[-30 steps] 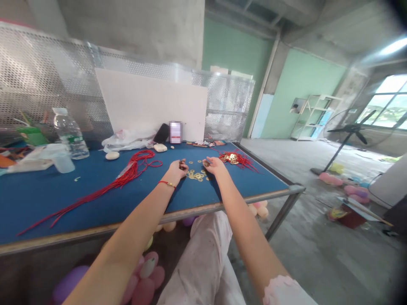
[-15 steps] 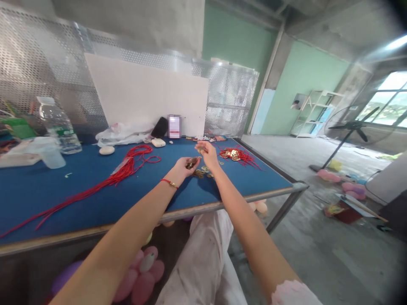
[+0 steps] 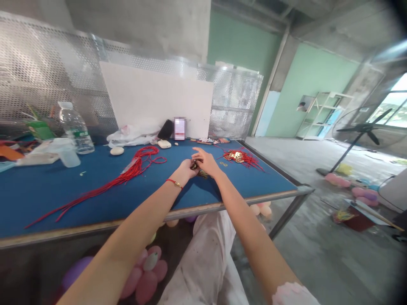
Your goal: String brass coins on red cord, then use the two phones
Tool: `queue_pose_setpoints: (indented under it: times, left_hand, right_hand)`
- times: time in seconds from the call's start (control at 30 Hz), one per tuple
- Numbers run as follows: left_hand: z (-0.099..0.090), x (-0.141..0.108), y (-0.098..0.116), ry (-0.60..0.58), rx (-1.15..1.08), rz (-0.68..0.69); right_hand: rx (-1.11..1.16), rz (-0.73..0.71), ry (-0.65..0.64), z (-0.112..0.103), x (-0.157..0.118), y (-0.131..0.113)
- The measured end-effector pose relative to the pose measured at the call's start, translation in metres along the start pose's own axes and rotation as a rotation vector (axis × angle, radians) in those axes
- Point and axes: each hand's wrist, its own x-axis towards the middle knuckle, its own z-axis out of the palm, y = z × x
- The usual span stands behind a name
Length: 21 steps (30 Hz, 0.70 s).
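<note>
The left hand and right hand are very close together. On the left, a long red cord lies in the way. On the right, a bunch of red strings sits near. Hands can slide across the blue table toward the front edge.

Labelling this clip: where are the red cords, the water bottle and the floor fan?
red cords (image 3: pixel 135 169), head view, looped middle strands
water bottle (image 3: pixel 78 135), head view, clear body
floor fan (image 3: pixel 364 130), head view, black blade hub

The table has a matt blue cloth top and metal edge; the coins look glossy brass, the red cord smooth, the water bottle clear plastic.
</note>
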Motion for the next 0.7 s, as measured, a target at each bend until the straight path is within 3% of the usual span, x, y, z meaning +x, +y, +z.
queue_pose_setpoints:
  times: [0.2, 0.37, 0.7]
  left_hand:
    - [0.000, -0.002, 0.005, 0.025, 0.034, -0.021]
    - [0.000, -0.008, 0.008, 0.011, 0.016, -0.013]
    - [-0.002, -0.007, 0.013, 0.008, -0.023, 0.032]
  right_hand:
    - [0.113, 0.019, 0.169, -0.003, 0.003, -0.003]
    - [0.099, 0.131, 0.341, -0.008, 0.005, -0.001]
    - [-0.221, 0.260, 0.325, -0.010, 0.000, -0.007]
